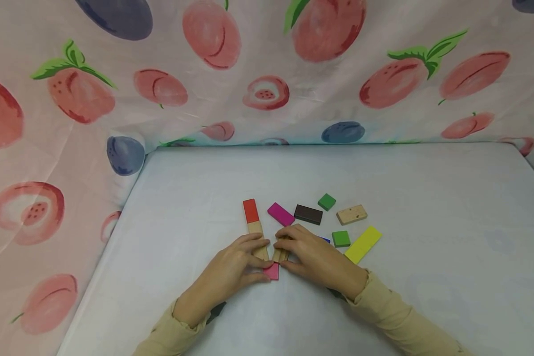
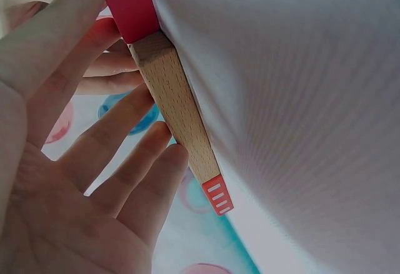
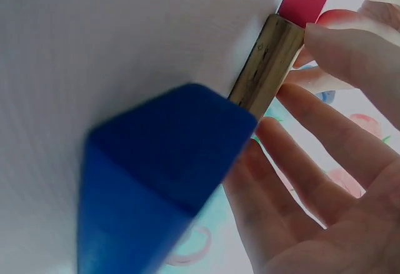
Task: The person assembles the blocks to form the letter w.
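Note:
My left hand (image 1: 240, 259) holds a pink block (image 1: 272, 272) between thumb and index finger. Its other fingers rest along a long plain wooden block (image 2: 178, 105), which has a red block (image 1: 251, 211) at its far end. In the right wrist view, my right hand (image 3: 331, 186) grips a wooden block with dark marks (image 3: 269, 61), thumb at its near end and fingers along its side. That block's near end meets the pink block. Close to the right wrist camera is a blue block (image 3: 169, 149), mostly hidden by the right hand in the head view.
Beyond the hands lie a magenta block (image 1: 281, 214), a dark brown block (image 1: 308, 214) and a spotted wooden block (image 1: 352, 214). Two green blocks (image 1: 327, 201) and a yellow block (image 1: 363, 244) are to the right. A fruit-patterned cloth (image 1: 267, 54) hangs behind the white table (image 1: 449, 222).

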